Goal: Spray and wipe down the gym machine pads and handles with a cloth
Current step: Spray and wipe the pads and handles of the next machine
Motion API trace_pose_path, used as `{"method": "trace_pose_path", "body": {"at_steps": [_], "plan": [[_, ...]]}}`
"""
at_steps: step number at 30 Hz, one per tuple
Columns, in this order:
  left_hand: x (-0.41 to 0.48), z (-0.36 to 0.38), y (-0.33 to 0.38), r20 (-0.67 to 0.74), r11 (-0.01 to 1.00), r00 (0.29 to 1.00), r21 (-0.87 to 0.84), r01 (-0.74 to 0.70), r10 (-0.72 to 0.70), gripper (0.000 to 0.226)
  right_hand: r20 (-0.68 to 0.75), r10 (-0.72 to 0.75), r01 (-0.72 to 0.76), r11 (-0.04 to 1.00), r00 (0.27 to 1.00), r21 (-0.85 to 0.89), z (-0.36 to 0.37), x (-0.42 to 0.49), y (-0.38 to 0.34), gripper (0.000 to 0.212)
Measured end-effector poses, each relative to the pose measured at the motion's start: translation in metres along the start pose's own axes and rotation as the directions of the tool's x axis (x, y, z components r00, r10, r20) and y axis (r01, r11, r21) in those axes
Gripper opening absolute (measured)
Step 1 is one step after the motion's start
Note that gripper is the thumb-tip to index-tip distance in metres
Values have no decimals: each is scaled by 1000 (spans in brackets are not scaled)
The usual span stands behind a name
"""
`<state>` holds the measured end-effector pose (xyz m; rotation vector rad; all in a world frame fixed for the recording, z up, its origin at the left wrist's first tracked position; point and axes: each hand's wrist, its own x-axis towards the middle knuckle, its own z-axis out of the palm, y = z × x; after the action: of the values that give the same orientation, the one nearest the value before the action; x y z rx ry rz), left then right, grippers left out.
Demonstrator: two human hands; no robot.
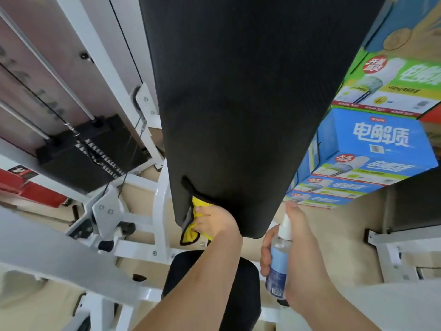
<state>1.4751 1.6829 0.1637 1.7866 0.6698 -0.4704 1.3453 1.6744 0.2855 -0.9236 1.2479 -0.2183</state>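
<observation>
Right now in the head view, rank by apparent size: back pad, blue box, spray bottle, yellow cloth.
1. back pad
2. blue box
3. spray bottle
4. yellow cloth, though the left hand hides part of it, so bottle versus cloth is unsure.

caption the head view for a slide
Left hand holds a yellow cloth against the black pad; right hand grips the spray bottle.

Beige floor (338,225), stacked blue and green cartons (372,139) right, black weight stack (95,154) left
</observation>
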Motion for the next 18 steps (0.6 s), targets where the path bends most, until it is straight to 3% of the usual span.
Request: {"method": "trace_pose_path", "body": {"at_steps": [1,2,3,4,5,6,7,8,9,12,15,16,18], "plan": [[-10,-5,9,76,999,996,29,-37,35,67,7,1,-1,1000,1000,8,-2,-5,-3,77],[-22,-9,22,92,980,982,100,-171,162,73,19,-3,3,1000,1000,19,-4,-9,-8,76],[-34,-14,38,104,907,919,151,-393,380,81,28,-11,10,1000,1000,27,-6,-11,-11,75],[-45,-17,55,151,733,759,200,-650,633,85,30,-17,16,999,999,37,-8,-12,-13,76],[-59,-21,80,249,446,487,206,-871,837,83,29,-25,23,998,999,57,-13,-15,-18,76],[-68,-22,109,323,106,175,219,-970,930,78,30,-27,24,996,999,84,-17,-16,-20,76],[-76,-19,142,356,-200,-101,253,-946,929,74,28,-21,18,994,999,108,-22,-15,-21,76],[-84,-16,175,351,-392,-282,300,-870,893,74,26,-13,10,993,1000,120,-26,-14,-20,76],[-92,-13,205,327,-473,-368,349,-809,870,75,22,-9,7,993,1000,116,-29,-12,-20,77],[-86,5,215,327,-601,-504,434,-671,799,77,22,-10,7,994,1000,113,-37,-1,-14,79],[-25,-2,105,588,-830,-602,255,-495,540,68,25,4,-8,988,1000,155,-38,7,-9,78],[5,-10,59,686,-897,-596,205,-392,417,66,27,7,-12,984,1000,177,-39,9,-4,76],[57,-25,-12,842,-982,-514,88,-167,163,77,22,24,-27,984,999,174,-43,13,5,75]]}}
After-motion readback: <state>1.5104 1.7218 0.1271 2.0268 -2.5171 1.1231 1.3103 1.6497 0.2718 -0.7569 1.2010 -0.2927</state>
